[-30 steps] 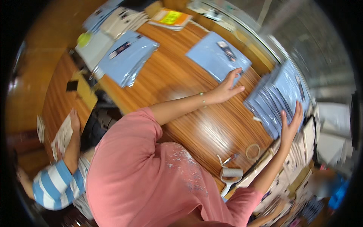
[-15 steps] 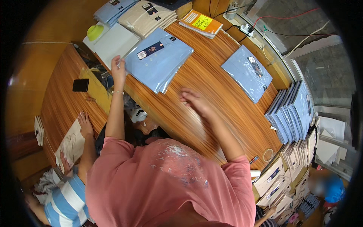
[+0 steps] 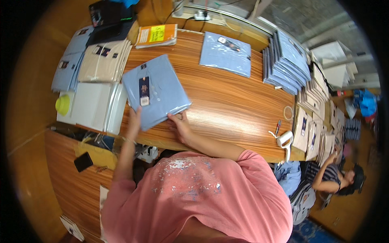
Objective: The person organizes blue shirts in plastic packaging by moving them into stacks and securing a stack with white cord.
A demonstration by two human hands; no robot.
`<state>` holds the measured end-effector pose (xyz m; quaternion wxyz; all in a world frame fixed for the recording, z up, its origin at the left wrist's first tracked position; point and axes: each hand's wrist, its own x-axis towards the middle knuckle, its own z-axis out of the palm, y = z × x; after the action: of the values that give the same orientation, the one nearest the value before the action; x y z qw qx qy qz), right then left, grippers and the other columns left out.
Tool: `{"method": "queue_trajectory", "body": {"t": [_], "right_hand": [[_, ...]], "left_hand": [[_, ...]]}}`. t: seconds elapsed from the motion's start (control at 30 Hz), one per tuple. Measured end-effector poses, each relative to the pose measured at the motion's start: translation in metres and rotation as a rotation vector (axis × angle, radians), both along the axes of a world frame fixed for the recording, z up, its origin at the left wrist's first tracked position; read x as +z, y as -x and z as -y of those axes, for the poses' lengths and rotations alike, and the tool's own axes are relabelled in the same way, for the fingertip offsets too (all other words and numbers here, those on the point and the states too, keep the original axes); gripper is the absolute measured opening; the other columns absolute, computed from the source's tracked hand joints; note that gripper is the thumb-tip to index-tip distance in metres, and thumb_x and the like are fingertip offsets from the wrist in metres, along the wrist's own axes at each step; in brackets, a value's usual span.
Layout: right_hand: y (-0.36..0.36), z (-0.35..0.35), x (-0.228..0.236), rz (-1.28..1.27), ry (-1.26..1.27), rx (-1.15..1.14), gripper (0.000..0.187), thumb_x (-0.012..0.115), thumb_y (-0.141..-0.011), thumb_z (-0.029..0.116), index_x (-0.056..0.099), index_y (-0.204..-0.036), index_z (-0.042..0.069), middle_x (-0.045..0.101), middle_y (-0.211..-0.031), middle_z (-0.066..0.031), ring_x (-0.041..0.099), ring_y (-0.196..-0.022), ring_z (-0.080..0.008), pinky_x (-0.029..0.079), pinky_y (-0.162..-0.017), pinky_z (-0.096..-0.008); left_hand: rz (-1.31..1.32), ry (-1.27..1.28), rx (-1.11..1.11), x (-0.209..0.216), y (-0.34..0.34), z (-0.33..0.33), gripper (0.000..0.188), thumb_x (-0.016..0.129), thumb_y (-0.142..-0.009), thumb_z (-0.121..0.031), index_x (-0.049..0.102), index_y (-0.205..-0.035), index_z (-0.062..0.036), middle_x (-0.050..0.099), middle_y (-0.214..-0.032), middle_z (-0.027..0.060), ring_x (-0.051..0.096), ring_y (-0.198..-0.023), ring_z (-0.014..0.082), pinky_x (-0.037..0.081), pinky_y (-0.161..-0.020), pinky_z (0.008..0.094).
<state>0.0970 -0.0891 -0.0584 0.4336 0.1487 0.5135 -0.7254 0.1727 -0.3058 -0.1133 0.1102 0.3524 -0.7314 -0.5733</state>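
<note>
A small stack of folded light-blue shirts in clear plastic bags (image 3: pixel 164 91), with a dark hang tag on the top one, is turned at a slant over the left part of the wooden table (image 3: pixel 227 107). My left hand (image 3: pixel 134 119) grips its near left edge, just below the tag. With fingers bent around the near right edge, my right hand (image 3: pixel 182 127) holds the same stack. The fingers under the stack are hidden. To the left of the shirts lie flat white sheets (image 3: pixel 94 103), next to my left hand.
Bagged beige shirts (image 3: pixel 101 67) and an orange notebook (image 3: pixel 158 42) lie at the far left. A single bagged blue shirt (image 3: pixel 227 56) rests at the back. Stacked blue shirts (image 3: pixel 283 65) stand far right, near a white tape dispenser (image 3: pixel 285 139). Another person (image 3: pixel 328 174) works at right.
My right hand has come from the bare table to the shirt stack, and both hands now grip it. The stack has turned and shifted nearer. My view has swung right.
</note>
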Motion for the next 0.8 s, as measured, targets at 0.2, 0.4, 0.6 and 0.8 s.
{"method": "queue_trajectory", "body": {"t": [0.2, 0.4, 0.6, 0.8], "right_hand": [[0.068, -0.085, -0.009, -0.261, -0.150, -0.084, 0.051, 0.062, -0.078, 0.019, 0.033, -0.117, 0.005, 0.053, -0.098, -0.0150, 0.055, -0.086, -0.0223, 0.048, -0.069, -0.0345], [0.097, -0.222, 0.003, -0.384, -0.280, -0.126, 0.055, 0.061, -0.077, 0.017, 0.037, -0.123, -0.003, 0.051, -0.108, -0.0188, 0.053, -0.094, -0.0226, 0.045, -0.079, -0.0297], [0.067, -0.316, 0.011, -0.365, -0.284, -0.219, 0.052, 0.052, -0.081, 0.015, 0.036, -0.127, -0.002, 0.049, -0.118, -0.0149, 0.047, -0.106, -0.0203, 0.036, -0.091, -0.0279], [0.094, -0.356, 0.046, -0.719, -0.419, -0.266, 0.047, 0.046, -0.086, 0.019, 0.038, -0.126, -0.003, 0.047, -0.121, -0.0154, 0.040, -0.114, -0.0211, 0.030, -0.096, -0.0285]], "left_hand": [[-0.066, -0.808, -0.100, 0.041, 0.004, -0.198, 0.055, 0.047, -0.090, -0.022, 0.016, -0.133, -0.0060, 0.047, -0.117, 0.0122, 0.051, -0.099, 0.0193, 0.047, -0.073, 0.0283], [0.138, -0.720, -1.031, 0.119, 0.030, -0.165, 0.031, 0.045, -0.092, -0.020, 0.049, -0.116, -0.0016, 0.058, -0.101, 0.0131, 0.052, -0.100, 0.0173, 0.042, -0.085, 0.0280], [0.332, -0.454, -0.425, 0.068, 0.029, -0.201, 0.059, 0.058, -0.083, -0.031, 0.033, -0.125, 0.0020, 0.047, -0.116, 0.0139, 0.046, -0.102, 0.0193, 0.038, -0.087, 0.0319], [-0.077, -0.123, -0.542, 0.067, 0.077, -0.299, 0.055, 0.059, -0.082, -0.020, 0.032, -0.124, 0.0031, 0.046, -0.116, 0.0166, 0.044, -0.107, 0.0207, 0.034, -0.093, 0.0322]]}}
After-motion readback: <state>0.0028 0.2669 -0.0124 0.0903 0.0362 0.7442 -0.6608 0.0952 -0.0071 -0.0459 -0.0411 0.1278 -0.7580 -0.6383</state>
